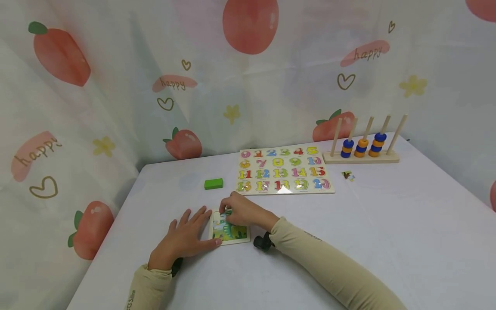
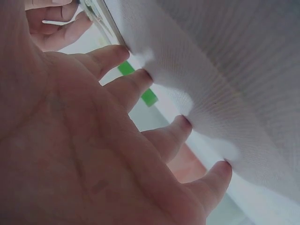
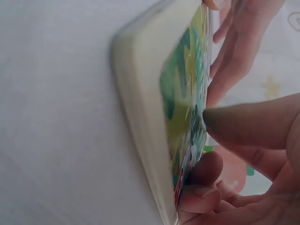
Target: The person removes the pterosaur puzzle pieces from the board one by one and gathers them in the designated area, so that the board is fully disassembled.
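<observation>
Noted plain green on block (image 1: 213, 184); cream border and green-teal picture on puzzle (image 1: 236, 234). Recorded blue and orange on rings (image 1: 361, 149); multicoloured numerals on number board (image 1: 286, 162); beige on sleeves (image 1: 321, 258); red fruit, yellow flowers, brown hearts on pale backdrop (image 1: 271, 90).

Puzzle (image 1: 236, 235): glossy print, smooth edge
Number bd (image 1: 289, 172): glossy w/ glare
Bead rack (image 1: 362, 159), 2 o'clk: matt wood
Tablecloth (image 2: 197, 61): matt, ribbed

L hand (image 2: 103, 136) w/ 4 fingertips (image 2: 224, 169) on cloth (image 2: 243, 84).
</observation>
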A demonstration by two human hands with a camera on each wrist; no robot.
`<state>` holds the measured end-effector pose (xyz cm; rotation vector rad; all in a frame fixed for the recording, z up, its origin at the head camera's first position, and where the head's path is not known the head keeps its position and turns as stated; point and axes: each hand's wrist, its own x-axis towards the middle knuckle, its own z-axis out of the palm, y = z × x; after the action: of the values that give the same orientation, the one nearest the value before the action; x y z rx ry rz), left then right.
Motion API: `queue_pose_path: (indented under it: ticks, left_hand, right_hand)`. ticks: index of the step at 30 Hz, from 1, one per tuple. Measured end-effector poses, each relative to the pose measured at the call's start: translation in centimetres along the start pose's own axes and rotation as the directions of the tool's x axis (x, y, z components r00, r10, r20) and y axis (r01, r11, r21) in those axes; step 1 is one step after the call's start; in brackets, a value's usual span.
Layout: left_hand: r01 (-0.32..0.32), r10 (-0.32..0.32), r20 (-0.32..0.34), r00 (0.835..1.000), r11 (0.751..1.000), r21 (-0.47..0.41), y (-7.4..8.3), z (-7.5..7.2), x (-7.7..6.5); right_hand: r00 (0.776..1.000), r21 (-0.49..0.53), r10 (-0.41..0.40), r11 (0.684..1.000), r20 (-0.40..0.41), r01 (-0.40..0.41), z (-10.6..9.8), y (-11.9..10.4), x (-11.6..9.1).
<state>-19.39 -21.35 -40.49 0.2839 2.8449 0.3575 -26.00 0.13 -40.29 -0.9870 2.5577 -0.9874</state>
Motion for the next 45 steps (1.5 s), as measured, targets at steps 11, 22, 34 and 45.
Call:
queue_pose_path:
  ticks: [11, 22, 34, 45]
  left_hand:
    - [0.007, -0.007, 0.007, 1.000, 1.000, 0.002, 0.1, 0.0, -0.1]
    - [0.000, 0.000, 0.005, 1.000, 1.000, 0.009, 0.3, -0.1, -0.1]
    - [0.002, -0.002, 0.009, 1.000, 1.000, 0.010, 0.4, -0.1, -0.1]
    - [-0.008, 0.008, 0.002, 1.000, 1.000, 0.011, 0.3, -0.1, -0.1]
  right_hand:
    - [0.999, -0.034, 0.031, 0.999, 0.030, -0.030, -0.3, -0.1, 0.5]
    - [1.000, 0.018, -0.025, 1.000, -0.013, 0.025, -0.6, 0.9, 0.6]
    - [0.999, 0.091, 0.010, 0.996, -0.054, -0.005, -0.6, 1.2, 0.6]
    - [0.995, 0.102, 0.092, 0.991, -0.038, -0.087, -1.4, 1.5, 1.3]
